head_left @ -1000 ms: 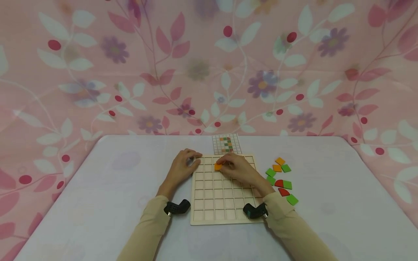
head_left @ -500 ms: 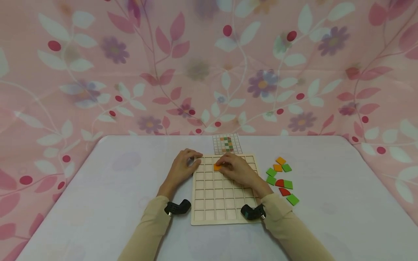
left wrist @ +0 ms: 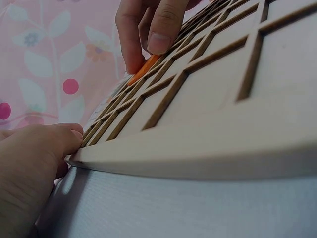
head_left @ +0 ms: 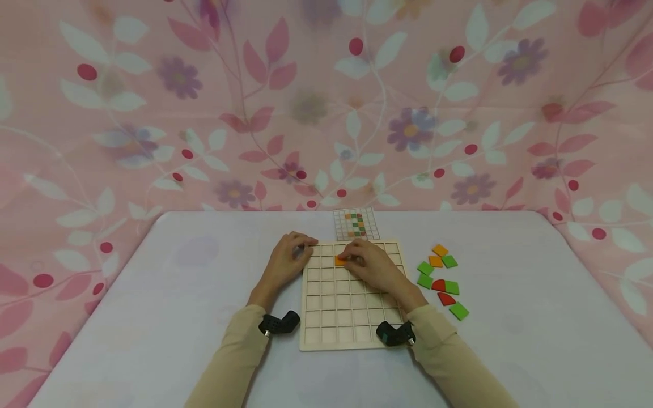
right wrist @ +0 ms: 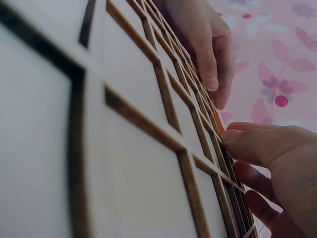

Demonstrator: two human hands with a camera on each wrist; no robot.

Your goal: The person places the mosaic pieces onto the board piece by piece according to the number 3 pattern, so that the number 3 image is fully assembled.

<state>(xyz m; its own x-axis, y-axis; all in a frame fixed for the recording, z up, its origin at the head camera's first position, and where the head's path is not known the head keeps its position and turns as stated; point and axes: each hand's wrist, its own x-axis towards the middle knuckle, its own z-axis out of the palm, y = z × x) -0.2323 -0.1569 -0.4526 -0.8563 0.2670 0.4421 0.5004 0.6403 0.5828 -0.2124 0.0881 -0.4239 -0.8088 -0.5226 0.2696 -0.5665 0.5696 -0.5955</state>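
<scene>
A wooden grid board lies on the table in the head view. My left hand holds its far left corner; in the left wrist view the thumb and fingers meet at the rim. Over the third column, second row from the far edge, my right hand pinches an orange square tile with thumb and fingers. Seen from the left wrist, the orange tile shows edge-on at the cell, below the fingertips. Whether it sits fully flat is hidden.
A printed pattern card lies just beyond the board. To the right are loose tiles: orange squares, green squares and red quarter-round tiles. A pink floral cloth hangs behind the white table.
My right wrist has shifted slightly left, while the fingers stay at the orange tile in the same cell. My left hand keeps its place at the corner.
</scene>
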